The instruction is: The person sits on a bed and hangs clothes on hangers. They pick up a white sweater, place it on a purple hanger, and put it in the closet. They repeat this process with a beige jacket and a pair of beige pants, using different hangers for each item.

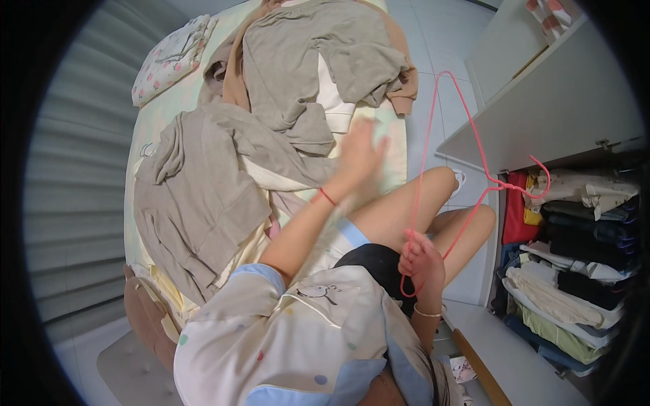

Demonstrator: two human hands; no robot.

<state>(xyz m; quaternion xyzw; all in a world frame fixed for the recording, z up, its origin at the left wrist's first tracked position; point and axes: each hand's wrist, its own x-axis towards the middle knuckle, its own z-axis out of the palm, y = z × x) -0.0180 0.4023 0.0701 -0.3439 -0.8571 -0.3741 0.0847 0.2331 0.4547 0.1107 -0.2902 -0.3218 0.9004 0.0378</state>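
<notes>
My right hand (422, 259) grips a pink wire clothes hanger (480, 134) by its long bottom bar. The hanger stands up from my lap, its hook pointing right towards the wardrobe. My left hand (360, 152), blurred and with fingers apart, is over the bed (393, 152) and appears to hold nothing. Close to it are the white cuff of a garment (336, 119) and a pair of grey-beige sweatpants (284, 66). A grey-beige long-sleeved top (203, 188) lies spread on the bed to the left, one sleeve reaching towards my left wrist.
On the right, an open wardrobe holds stacks of folded clothes (558, 294), its white door (553, 96) swung out. Folded floral fabric (170, 61) rests at the bed's far left corner. Brown garments (403, 61) lie under the sweatpants. A grey curtain (81, 162) hangs at left.
</notes>
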